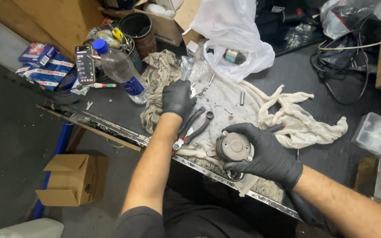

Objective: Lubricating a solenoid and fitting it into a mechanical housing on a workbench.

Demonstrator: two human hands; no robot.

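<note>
Both my hands wear black gloves. My right hand grips a round grey metal housing and holds it down on a dirty white cloth near the bench's front edge. My left hand reaches further back, fingers closed around a small shiny metal part whose shape I cannot make out. Black-and-red pliers lie on the cloth between the hands, just beside my left wrist. Small pins and a sleeve are scattered on the cloth beyond.
A plastic water bottle lies behind a grey rag. A phone stands upright at the left by blue boxes. A white plastic bag, cables and a clear container ring the bench. A cardboard box sits on the floor.
</note>
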